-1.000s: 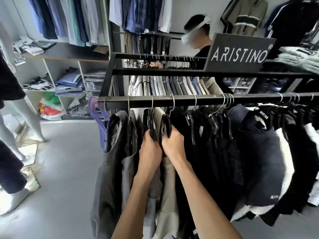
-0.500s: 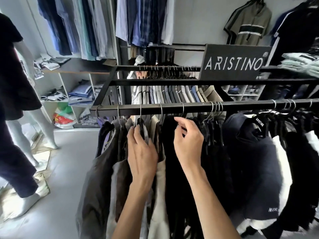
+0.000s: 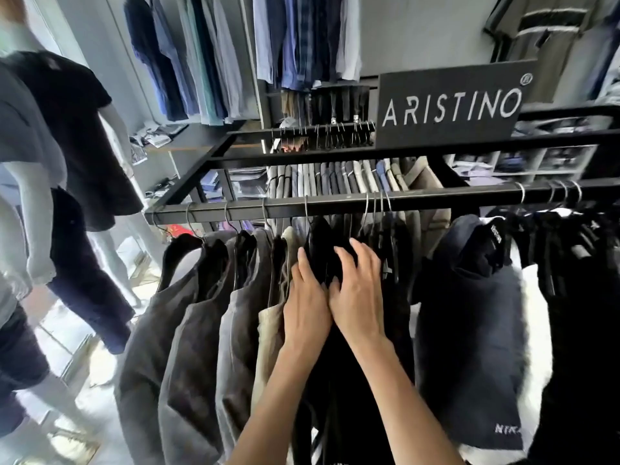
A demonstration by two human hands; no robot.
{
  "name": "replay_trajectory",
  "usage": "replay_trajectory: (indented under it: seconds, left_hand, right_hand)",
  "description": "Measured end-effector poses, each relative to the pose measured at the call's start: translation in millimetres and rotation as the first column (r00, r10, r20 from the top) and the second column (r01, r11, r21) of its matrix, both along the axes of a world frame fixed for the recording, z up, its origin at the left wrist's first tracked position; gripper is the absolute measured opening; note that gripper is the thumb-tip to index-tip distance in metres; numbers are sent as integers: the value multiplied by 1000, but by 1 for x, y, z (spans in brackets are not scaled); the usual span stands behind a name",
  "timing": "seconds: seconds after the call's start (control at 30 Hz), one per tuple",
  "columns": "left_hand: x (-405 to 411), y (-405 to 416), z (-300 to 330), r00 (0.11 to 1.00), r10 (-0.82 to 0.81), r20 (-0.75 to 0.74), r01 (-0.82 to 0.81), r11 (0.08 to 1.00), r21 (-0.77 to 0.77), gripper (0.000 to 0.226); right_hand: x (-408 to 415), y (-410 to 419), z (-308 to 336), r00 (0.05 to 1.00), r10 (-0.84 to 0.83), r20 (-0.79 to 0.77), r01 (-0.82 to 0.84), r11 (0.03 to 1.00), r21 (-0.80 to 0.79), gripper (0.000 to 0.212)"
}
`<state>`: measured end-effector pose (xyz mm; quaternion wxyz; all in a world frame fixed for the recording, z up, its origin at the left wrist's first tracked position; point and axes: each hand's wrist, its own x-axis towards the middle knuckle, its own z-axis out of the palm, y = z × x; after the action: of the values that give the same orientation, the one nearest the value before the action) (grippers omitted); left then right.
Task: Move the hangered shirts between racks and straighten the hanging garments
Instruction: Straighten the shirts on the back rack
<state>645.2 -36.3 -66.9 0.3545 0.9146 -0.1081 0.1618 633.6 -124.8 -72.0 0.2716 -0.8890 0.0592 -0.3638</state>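
Note:
A black rail (image 3: 436, 199) carries several shirts on hangers. Grey shirts (image 3: 188, 323) hang at the left end, then a beige shirt (image 3: 270, 320), then a black shirt (image 3: 318, 245) in the middle. My left hand (image 3: 307, 307) lies with straight fingers along the black shirt's left shoulder, next to the beige one. Touching it, my right hand (image 3: 359, 290) rests with spread fingers on the black shirt's right shoulder. A navy shirt (image 3: 469, 317) and more dark garments hang to the right.
A black ARISTINO sign (image 3: 449, 102) stands on the rack top, with a row of folded trousers (image 3: 352, 176) behind the rail. Dressed mannequins (image 3: 77, 135) stand close on the left over grey floor. Blue shirts (image 3: 302, 38) hang on the back wall.
Both hands have left the hanger tops and come together on the black shirt's shoulders. The view has shifted closer and to the right, bringing the mannequins nearer at the left.

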Motion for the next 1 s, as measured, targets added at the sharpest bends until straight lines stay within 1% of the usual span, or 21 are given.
replay_trajectory:
  seconds: [0.07, 0.13, 0.2, 0.27, 0.37, 0.43, 0.57, 0.73, 0.87, 0.93, 1.0]
  left_hand:
    - [-1, -2, -4, 997, -5, 74, 0, 998, 65, 81]
    - [2, -1, -10, 992, -19, 123, 9, 996, 85, 81]
    - [5, 0, -16, 989, -27, 149, 6, 990, 140, 90]
    - [1, -2, -18, 990, -40, 133, 17, 985, 169, 95]
    - [-8, -5, -15, 997, -42, 67, 34, 992, 118, 96]
    - [-9, -7, -14, 998, -23, 56, 15, 991, 130, 95]
    - [-7, -8, -16, 999, 37, 37, -43, 983, 178, 96]
    - [-11, 4, -15, 1000, -8, 11, 6, 982, 189, 100]
    - [-12, 11, -11, 1000, -24, -6, 24, 977, 214, 100]
    - [-14, 13, -9, 1000, -19, 3, 18, 976, 219, 95]
    - [-19, 16, -7, 999, -39, 2, 38, 980, 198, 93]
  right_hand:
    - [0, 1, -2, 999, -15, -49, 11, 997, -80, 56]
    - [1, -1, -3, 997, -32, -70, 23, 991, -132, 57]
    - [2, -3, -6, 997, -36, -72, 25, 987, -157, 55]
    - [2, -4, -9, 997, -31, -64, 20, 987, -156, 50]
    - [0, -5, -13, 997, -10, -71, -1, 989, -148, 48]
    - [1, -6, -15, 997, -2, -72, -9, 989, -149, 48]
    - [6, -2, -17, 995, -26, -96, 10, 987, -160, 53]
    - [1, 5, -19, 992, -49, -116, 28, 984, -178, 59]
    - [-6, 7, -16, 989, -9, -145, -11, 991, -136, 67]
    - [-11, 10, -15, 983, -26, -183, 5, 993, -116, 68]
    - [-17, 12, -14, 978, -41, -205, 30, 998, -57, 69]
